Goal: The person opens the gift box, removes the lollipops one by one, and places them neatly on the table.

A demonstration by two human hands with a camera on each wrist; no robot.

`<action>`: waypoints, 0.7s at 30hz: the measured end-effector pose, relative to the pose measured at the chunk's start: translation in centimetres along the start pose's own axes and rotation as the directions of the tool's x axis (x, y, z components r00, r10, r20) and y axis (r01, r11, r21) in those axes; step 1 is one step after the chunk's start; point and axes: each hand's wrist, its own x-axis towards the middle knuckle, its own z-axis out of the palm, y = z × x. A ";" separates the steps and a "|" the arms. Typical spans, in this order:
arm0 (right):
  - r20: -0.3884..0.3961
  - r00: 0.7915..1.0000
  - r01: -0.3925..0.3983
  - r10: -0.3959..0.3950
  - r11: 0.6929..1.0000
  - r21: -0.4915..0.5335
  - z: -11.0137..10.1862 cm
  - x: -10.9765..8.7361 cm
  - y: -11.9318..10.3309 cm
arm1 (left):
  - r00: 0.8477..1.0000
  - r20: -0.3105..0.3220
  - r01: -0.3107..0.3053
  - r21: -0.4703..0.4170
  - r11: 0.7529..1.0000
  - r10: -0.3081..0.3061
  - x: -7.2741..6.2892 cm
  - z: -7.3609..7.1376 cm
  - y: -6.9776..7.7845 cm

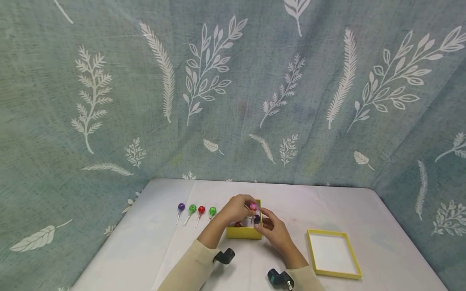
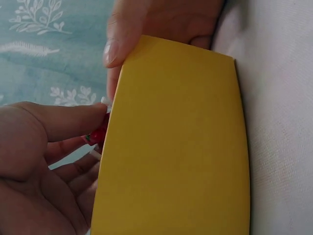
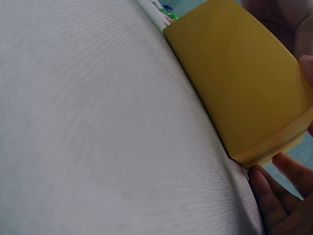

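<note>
An open yellow box [image 1: 244, 233] stands on the white table with several lollipops inside. My left hand [image 1: 238, 208] reaches over its left side into it, and the fingers pinch a pink-wrapped lollipop [image 1: 253, 206]. Just below that one lies a dark purple lollipop [image 1: 256, 219]. My right hand [image 1: 274, 230] grips the box's right side near the front corner, thumb at the rim and fingers along the outer wall. From the left wrist, a red lollipop [image 2: 98, 134] shows by the left thumb, partly hidden behind the yellow wall.
Left of the box, a row of wrapped lollipops lies on the table: a purple one [image 1: 181, 207], a green one [image 1: 192, 208], a red one [image 1: 202, 209] and another green one [image 1: 212, 211]. The yellow-rimmed lid [image 1: 334, 272] lies at the right, white inside up. A leaf-patterned cloth hangs behind.
</note>
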 end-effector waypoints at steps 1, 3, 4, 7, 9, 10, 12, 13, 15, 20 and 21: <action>-0.001 1.000 -0.001 0.001 1.000 0.003 0.0 -0.1 -0.1 | 1.000 -0.004 0.007 -0.016 1.000 -0.007 0.0 0.0 -0.1; -0.002 1.000 -0.002 0.003 1.000 0.014 0.0 -0.2 -0.2 | 1.000 -0.018 0.023 -0.062 0.998 -0.024 0.0 -0.1 -0.3; -0.004 1.000 -0.002 0.002 1.000 0.018 0.0 -0.2 -0.2 | 0.999 -0.028 0.026 -0.092 0.995 -0.028 0.1 0.0 -0.5; -0.014 1.000 -0.002 0.003 1.000 0.027 0.0 -0.2 -0.3 | 0.998 -0.062 0.017 -0.175 0.984 -0.028 0.1 -0.1 -0.7; -0.019 1.000 -0.002 0.002 1.000 0.023 0.0 -0.1 -0.2 | 0.997 -0.080 0.002 -0.232 0.973 -0.021 0.1 -0.1 -0.9; -0.020 1.000 0.000 0.001 1.000 0.019 0.1 -0.1 -0.3 | 0.996 -0.087 -0.004 -0.251 0.968 -0.018 0.1 -0.1 -0.9; -0.023 1.000 -0.001 0.001 1.000 0.006 0.1 -0.1 -0.4 | 0.995 -0.094 -0.008 -0.281 0.960 -0.019 0.0 -0.2 -1.0; -0.022 1.000 -0.001 0.001 1.000 -0.001 0.1 -0.1 -0.4 | 0.995 -0.096 -0.011 -0.288 0.957 -0.017 -0.1 -0.3 -1.1; -0.019 1.000 -0.001 0.001 1.000 -0.010 0.2 -0.1 -0.4 | 0.995 -0.098 -0.013 -0.297 0.955 -0.017 -0.3 -0.5 -1.1; -0.017 1.000 -0.006 0.006 1.000 -0.009 0.2 0.0 -0.4 | 0.995 -0.094 -0.015 -0.312 0.950 -0.015 -0.6 -0.8 -1.0; -0.018 1.000 -0.010 0.010 1.000 -0.008 0.2 0.0 -0.4 | 0.996 -0.092 -0.014 -0.314 0.949 -0.016 -0.6 -0.9 -1.0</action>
